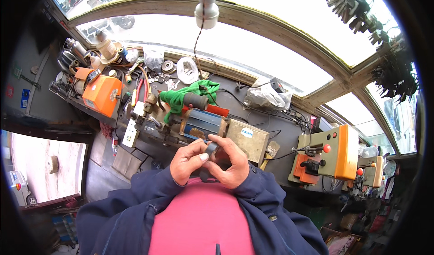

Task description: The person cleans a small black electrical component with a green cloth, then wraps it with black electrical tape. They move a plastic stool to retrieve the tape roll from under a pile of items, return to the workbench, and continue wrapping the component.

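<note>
Close in front of my chest, my left hand [187, 161] and my right hand [229, 161] meet around a small dark rounded piece [211, 148]. Fingers and thumbs of both hands pinch it from either side. Its exact kind is too small to make out. A narrow dark end [204, 174] shows below, between the hands; whether it belongs to the same piece I cannot tell. Just beyond my fingers stands a bench machine with a blue motor [202, 124] and a worn metal box [246, 139] at its right. A green cloth [190, 96] lies over its back.
An orange machine [101, 96] stands at the left, near red-handled pliers [143, 90] and a white power strip [130, 134]. To the right is a grey and orange machine [337, 152]. A brush [271, 150] lies beside the metal box. Bunches of keys [352, 11] hang at upper right.
</note>
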Motion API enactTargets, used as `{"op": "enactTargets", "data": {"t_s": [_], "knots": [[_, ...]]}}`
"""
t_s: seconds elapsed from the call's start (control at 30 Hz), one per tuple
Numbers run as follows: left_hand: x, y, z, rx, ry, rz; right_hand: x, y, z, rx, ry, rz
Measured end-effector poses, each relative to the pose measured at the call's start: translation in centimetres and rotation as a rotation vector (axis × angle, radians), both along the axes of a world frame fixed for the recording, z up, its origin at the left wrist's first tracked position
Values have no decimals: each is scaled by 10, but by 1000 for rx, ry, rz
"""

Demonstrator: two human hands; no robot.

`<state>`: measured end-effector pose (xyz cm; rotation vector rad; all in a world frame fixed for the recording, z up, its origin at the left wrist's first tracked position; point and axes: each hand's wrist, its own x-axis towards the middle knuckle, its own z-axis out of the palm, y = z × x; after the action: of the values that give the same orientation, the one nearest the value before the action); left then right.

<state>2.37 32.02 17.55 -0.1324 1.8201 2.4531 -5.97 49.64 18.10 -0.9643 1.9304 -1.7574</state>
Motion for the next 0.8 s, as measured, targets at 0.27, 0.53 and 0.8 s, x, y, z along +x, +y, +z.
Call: {"op": "enactTargets", "data": {"t_s": [0.27,0.53,0.8], "knots": [[-11,38,-6,-49,37,55,-15,31,-7,-36,71,-29],[-20,55,8,-85,-39,86,-23,44,-14,-78,51,-15],[-30,48,9,-27,-85,63,-31,42,-17,-62,-21,3]]}}
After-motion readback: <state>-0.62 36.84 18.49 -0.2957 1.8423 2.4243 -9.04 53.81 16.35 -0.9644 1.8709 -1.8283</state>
